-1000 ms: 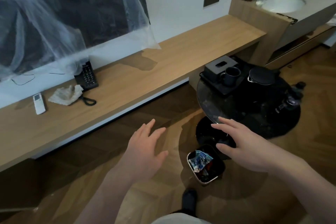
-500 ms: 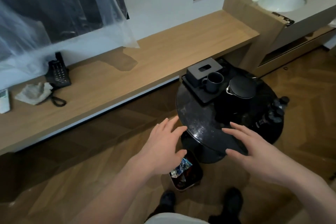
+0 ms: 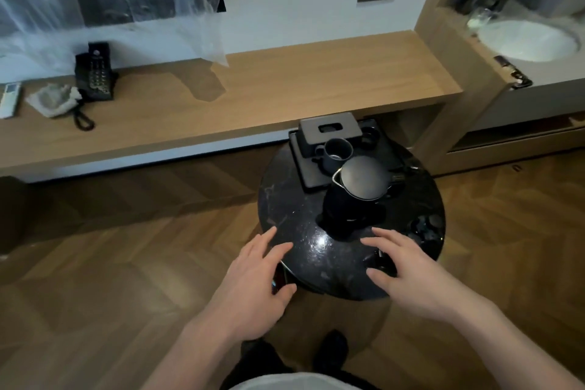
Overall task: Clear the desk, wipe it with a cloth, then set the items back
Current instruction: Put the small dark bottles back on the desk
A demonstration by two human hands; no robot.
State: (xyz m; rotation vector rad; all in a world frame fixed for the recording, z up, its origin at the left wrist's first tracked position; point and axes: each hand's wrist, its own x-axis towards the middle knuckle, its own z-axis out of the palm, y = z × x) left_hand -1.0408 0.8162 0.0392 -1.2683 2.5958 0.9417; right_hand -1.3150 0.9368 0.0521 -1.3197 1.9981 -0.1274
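Desk (image 3: 285,95) is lying along the wall ahead of me, carrying a crumpled cloth (image 3: 53,100) beside a black phone (image 3: 94,73). I am holding my left hand (image 3: 253,288) and right hand (image 3: 408,272) spread and empty over the near edge of a round black table (image 3: 294,218), where a kettle (image 3: 354,196) is standing.
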